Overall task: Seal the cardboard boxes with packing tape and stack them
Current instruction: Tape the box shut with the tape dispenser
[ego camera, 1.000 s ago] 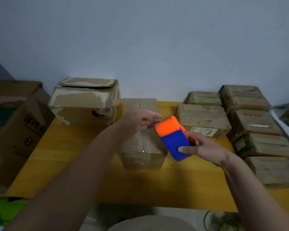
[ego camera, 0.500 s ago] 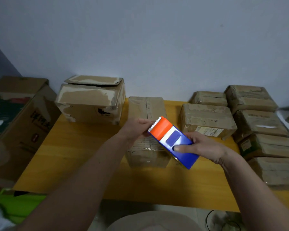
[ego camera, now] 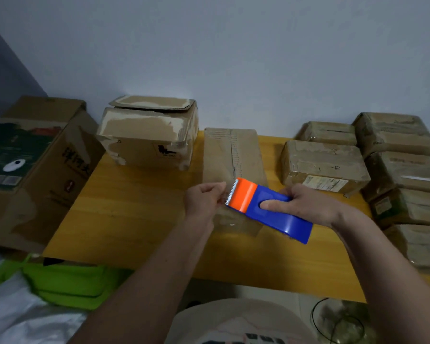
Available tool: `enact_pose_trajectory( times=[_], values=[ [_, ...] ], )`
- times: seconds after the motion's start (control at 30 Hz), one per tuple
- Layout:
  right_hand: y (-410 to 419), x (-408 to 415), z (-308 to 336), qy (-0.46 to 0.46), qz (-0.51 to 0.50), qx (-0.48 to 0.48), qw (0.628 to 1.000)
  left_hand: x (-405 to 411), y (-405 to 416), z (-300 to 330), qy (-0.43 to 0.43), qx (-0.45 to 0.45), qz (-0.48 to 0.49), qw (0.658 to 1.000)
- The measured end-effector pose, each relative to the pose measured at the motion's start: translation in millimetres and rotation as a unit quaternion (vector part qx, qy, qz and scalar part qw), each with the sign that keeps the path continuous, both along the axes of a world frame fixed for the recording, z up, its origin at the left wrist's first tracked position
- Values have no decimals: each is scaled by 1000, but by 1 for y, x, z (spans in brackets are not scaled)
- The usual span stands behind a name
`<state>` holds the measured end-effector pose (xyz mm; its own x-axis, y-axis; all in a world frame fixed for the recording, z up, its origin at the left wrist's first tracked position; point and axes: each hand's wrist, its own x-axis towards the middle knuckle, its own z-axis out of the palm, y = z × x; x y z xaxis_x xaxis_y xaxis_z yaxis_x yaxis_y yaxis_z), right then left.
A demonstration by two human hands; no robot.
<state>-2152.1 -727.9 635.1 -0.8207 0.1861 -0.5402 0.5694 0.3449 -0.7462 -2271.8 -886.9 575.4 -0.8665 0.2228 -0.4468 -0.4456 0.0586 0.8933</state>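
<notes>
A blue and orange tape dispenser [ego camera: 268,209] is held in my right hand [ego camera: 308,203], thumb in its side slot, toothed orange end pointing left. My left hand [ego camera: 204,201] pinches the clear tape end at the serrated blade. Both hover over a long cardboard box [ego camera: 233,157] lying lengthwise in the middle of the yellow wooden table [ego camera: 124,219]. A worn box with loose top flaps [ego camera: 149,135] stands at the back left. Several taped boxes [ego camera: 323,162] lie grouped and stacked on the right.
A large printed carton [ego camera: 35,165] stands off the table's left edge. A green bag [ego camera: 70,284] lies below the front left corner. A white wall rises behind the table. A cable loop [ego camera: 338,324] lies on the floor at lower right.
The dispenser has tilted flatter and come lower and nearer, its blade now facing left. My left hand has left the box top and pinches the tape at the blade. My head moved.
</notes>
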Motion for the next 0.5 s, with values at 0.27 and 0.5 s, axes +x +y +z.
enact_pose_trajectory(
  times=[0.27, 0.5],
  values=[
    [0, -10, 1, -52, 66, 104, 991, 1, -25, -17, -53, 6, 90, 995],
    [-6, -39, 7, -91, 121, 127, 980, 14, -32, -36, -75, -23, 144, 986]
  ],
)
